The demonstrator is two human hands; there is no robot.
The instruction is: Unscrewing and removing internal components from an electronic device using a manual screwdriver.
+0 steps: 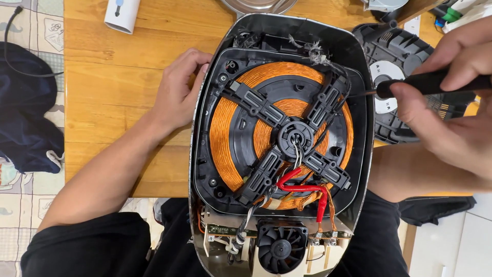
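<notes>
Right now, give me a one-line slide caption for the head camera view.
Left hand steadies an opened appliance with a copper coil while the right hand aims a screwdriver at its rim.

A: Work surface?
B: Wooden table (pixel 118 87), honey-coloured, evenly lit, filling the upper middle of the frame.
A: Left edge?
B: Patchwork quilt (pixel 31 205) with pale printed squares; dark blue cloth (pixel 25 123) heaped on it.
A: Lower right corner?
B: White cabinet front (pixel 461 246).
</notes>
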